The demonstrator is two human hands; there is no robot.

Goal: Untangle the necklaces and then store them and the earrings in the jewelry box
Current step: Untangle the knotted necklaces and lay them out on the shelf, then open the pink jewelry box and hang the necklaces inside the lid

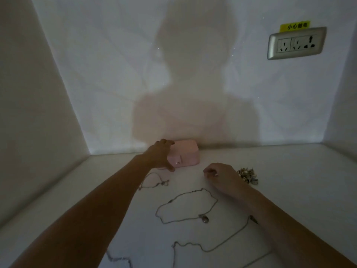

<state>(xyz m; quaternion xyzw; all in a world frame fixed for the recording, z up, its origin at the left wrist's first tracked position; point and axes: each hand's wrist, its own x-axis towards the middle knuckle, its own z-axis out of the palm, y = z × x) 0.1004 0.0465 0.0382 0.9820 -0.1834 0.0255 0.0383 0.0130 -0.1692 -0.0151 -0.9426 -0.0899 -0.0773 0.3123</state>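
The left hand [160,156] grips the left end of the closed pink jewelry box [188,153] at the back of the table [289,190], fingers over the lid. The necklaces [204,218] lie in loose loops nearer. The right hand [219,175] rests with its fingers curled; I cannot tell whether they pinch anything. The earrings [248,176] are heaped just beside it.

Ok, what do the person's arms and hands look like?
The left forearm and right forearm are bare: no sleeves, watch or bracelet show. The left hand and right hand wear no gloves; rings cannot be told in this dim light.
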